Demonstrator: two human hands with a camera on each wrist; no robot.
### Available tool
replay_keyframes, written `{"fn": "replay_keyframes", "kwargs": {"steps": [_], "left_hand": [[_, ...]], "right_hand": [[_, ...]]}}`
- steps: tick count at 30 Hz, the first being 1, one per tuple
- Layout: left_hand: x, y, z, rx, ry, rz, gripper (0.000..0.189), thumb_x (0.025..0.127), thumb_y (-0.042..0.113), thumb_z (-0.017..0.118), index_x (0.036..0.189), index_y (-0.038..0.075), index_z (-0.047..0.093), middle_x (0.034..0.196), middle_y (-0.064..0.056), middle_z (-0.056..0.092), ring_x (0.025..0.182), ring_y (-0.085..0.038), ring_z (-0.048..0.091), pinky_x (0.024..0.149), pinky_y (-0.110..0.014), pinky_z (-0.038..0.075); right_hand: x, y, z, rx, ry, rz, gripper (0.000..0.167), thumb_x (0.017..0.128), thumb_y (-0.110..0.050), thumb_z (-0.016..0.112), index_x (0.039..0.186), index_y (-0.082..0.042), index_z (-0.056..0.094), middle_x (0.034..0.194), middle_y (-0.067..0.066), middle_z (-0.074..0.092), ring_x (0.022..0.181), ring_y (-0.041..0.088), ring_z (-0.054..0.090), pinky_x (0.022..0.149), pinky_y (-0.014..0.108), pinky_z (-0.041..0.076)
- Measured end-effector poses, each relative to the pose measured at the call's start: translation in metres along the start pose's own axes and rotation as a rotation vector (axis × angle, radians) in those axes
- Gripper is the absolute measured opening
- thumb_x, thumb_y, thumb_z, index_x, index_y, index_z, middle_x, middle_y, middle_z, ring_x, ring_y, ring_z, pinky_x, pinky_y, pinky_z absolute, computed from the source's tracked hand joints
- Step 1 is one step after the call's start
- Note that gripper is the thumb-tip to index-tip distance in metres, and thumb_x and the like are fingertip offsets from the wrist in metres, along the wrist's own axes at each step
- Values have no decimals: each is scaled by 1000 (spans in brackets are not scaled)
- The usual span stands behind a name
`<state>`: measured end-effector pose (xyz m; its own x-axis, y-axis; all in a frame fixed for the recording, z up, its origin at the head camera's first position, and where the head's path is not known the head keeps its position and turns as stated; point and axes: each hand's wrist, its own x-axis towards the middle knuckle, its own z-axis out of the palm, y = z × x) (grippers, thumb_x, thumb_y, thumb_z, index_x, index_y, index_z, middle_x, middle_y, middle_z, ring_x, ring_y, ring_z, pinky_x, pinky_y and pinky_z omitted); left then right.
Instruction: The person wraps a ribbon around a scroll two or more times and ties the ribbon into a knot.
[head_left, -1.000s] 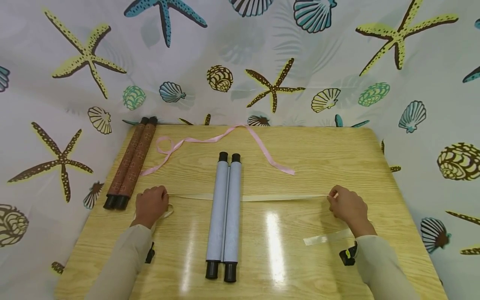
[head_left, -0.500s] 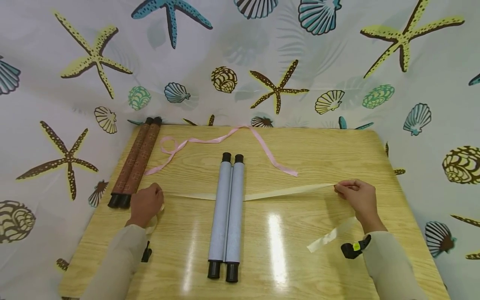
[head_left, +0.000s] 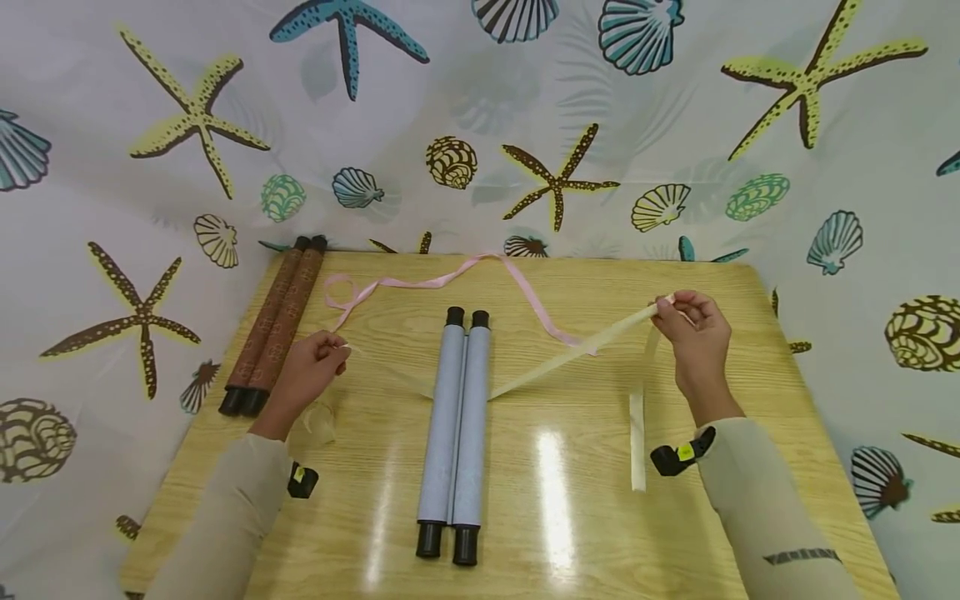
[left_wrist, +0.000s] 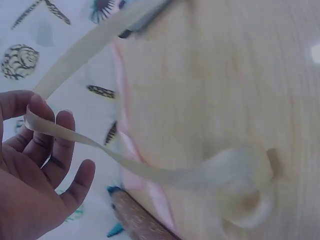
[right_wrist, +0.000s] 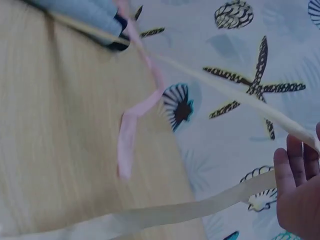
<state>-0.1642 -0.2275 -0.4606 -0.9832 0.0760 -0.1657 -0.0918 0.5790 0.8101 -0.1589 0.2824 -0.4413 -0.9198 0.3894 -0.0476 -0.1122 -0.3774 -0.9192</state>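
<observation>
A cream ribbon (head_left: 577,354) passes beneath a grey-blue double-roller scroll (head_left: 452,425) with black end knobs. On the scroll's left, my left hand (head_left: 309,371) pinches the ribbon between thumb and forefinger; in the left wrist view its tail curls into a loop near the table. To the right, my right hand (head_left: 693,337) pinches the other stretch, lifted higher, and that tail (head_left: 637,442) hangs down toward the table. In the right wrist view my right hand (right_wrist: 300,185) is partly cut off by the frame edge.
A brown patterned scroll (head_left: 277,321) lies at the table's left edge, close to my left forearm. A pink ribbon (head_left: 420,282) winds along the back of the wooden table (head_left: 570,533). Behind hangs a cloth (head_left: 480,100) printed with shells and starfish.
Both hands have risen and moved away from me, the right more, lifting the cream ribbon into a slant on each side of the scroll. The right tail now hangs; the scroll stays put.
</observation>
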Motion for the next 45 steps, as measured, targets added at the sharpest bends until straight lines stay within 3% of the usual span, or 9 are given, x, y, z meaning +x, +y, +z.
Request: {"fn": "replay_keyframes", "kwargs": {"steps": [3,6,10,14,21,32,35,39,45], "left_hand": [[-3,16,-2,-9,-14,31,28,103,29,56,116,4,60,79,-1,60,69,-12,53,67,-31,45],[-4,33,-5,5,-41,91,27,102,28,59,116,5,60,80,-5,56,65,-13,47,61,-30,42],[-6,55,-9,11,-91,165,23,100,21,62,116,4,60,84,-2,53,67,-11,46,64,-28,43],[-7,72,-13,-6,-114,195,21,100,18,62,115,3,60,87,-3,56,69,-10,47,64,-27,43],[-10,85,-16,-6,-111,217,21,100,18,61,114,3,61,84,-4,55,67,-11,44,64,-28,41],[-11,97,-16,58,-133,245,23,97,17,66,116,5,63,107,-13,61,79,-19,50,73,-31,45],[-13,107,-14,69,-166,277,24,95,14,68,117,6,63,111,-13,62,86,-21,54,78,-34,46],[-15,126,-10,99,-225,374,25,91,5,68,116,5,63,109,-11,64,92,-21,57,79,-33,48],[-15,148,-2,188,-219,538,27,87,-7,62,111,4,65,106,-9,68,88,-19,59,76,-32,48]], "right_hand": [[1,-11,26,160,-111,21,15,94,2,63,104,-4,54,90,4,60,81,15,72,79,24,60],[1,-22,51,196,-214,42,12,97,-2,60,104,-8,52,92,3,60,76,13,66,75,22,58],[1,-36,84,139,-324,31,14,98,-8,60,112,-9,57,96,1,63,71,12,60,66,20,54],[4,-49,106,40,-399,-63,19,99,-9,59,117,-8,66,95,1,70,70,11,64,64,20,54],[8,-64,116,-89,-417,-231,17,99,-3,58,109,-6,71,91,1,74,69,11,68,66,21,59],[13,-85,116,-127,-319,-337,13,98,-4,60,108,-4,69,93,4,74,67,13,66,62,20,56],[10,-89,123,-203,-384,-351,15,99,-5,59,112,-7,66,95,2,74,65,12,64,56,18,51],[1,-87,148,-400,-562,-250,21,100,-5,57,120,-11,53,95,-5,75,64,11,60,56,18,46],[-16,-63,204,-826,-780,-152,22,99,-7,61,120,-2,64,109,15,74,68,12,64,63,23,50]]}}
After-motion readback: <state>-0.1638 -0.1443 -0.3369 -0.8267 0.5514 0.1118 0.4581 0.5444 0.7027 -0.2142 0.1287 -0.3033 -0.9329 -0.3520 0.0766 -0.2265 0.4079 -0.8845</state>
